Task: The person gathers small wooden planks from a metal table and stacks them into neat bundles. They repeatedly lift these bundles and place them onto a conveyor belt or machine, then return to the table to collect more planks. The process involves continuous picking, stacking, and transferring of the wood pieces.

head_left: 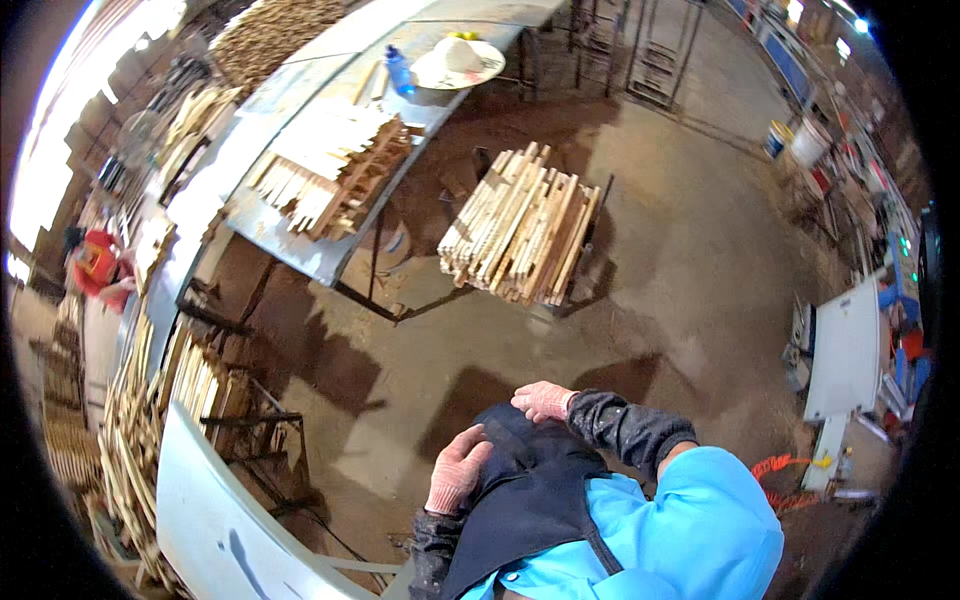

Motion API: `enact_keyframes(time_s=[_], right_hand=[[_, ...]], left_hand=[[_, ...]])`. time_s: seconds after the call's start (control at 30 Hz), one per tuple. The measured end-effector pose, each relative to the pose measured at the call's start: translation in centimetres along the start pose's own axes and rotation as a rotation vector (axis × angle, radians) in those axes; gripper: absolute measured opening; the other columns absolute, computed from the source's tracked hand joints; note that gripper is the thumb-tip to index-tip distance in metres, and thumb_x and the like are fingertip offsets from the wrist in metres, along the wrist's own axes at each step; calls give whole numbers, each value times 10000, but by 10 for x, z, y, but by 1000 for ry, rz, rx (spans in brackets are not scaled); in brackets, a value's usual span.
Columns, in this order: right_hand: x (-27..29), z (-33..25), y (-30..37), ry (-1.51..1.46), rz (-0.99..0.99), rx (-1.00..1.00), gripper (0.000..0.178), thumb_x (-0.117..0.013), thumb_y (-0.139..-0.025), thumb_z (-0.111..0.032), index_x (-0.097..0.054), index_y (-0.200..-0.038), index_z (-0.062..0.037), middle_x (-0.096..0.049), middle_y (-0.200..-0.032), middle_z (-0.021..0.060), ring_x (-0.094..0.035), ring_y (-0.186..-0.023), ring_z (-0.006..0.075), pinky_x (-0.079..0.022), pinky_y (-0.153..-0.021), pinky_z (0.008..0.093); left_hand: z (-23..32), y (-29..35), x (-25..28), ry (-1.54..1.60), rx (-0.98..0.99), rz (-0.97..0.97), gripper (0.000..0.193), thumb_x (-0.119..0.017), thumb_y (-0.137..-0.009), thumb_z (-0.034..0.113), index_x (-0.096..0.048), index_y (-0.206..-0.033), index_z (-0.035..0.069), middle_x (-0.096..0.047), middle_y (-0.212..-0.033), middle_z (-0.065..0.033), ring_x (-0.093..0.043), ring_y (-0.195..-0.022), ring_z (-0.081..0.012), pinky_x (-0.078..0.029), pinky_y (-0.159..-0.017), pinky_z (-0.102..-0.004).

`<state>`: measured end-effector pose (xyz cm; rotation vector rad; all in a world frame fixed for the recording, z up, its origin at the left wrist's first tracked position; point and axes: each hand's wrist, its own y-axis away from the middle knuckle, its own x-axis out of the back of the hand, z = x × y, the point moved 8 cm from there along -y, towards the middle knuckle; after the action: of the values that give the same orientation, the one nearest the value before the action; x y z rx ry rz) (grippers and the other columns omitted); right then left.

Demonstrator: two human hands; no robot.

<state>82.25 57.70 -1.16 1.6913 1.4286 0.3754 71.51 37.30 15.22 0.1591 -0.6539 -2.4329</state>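
Observation:
My left hand [459, 470], in a pale pink knitted work glove, lies against the dark apron [520, 530] over my lap. Its fingers point forward and it holds nothing that I can see. Across from it, my right hand [543, 400] in a matching glove hovers at or rests on the apron's far end; I cannot tell whether it touches. Those fingers are stretched out, with nothing visible in them. Ahead of both hands stands a stack of wooden strips [520, 225], raised off the floor on a metal support and apart from my hands.
A long metal-topped table [290, 240] at the left carries wooden pieces [330, 165], a blue bottle [398, 70] and a straw hat [458, 62]. A pale curved panel [215, 510] is near left. Machinery with a white panel [845, 350] stands right. A person [98, 265] works far left.

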Motion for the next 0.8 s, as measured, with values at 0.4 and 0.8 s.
enact_keyframes(time_s=[0.4, 0.8], right_hand=[[113, 5, -78, -460, 615, -142, 470, -744, -1025, -355, -675, -1371, -44, -716, -1111, 84, -695, -929, 218, -616, -817, 399], [294, -142, -160, -78, 1278, 79, 922, -761, -983, -358, -312, -1682, 43, -469, -1652, 313, -480, -1535, 403, -385, -1264, 417]], left_hand=[[12, -298, 78, -313, 211, -286, 595, -733, -991, 319, -642, -1457, -40, -732, -1398, -187, -681, -1305, -264, -500, -1123, -345], [57, -675, 62, -690, -23, -127, 887, -776, -945, 385, -432, -1592, -116, -576, -1557, -298, -548, -1462, -388, -444, -1197, -427]])
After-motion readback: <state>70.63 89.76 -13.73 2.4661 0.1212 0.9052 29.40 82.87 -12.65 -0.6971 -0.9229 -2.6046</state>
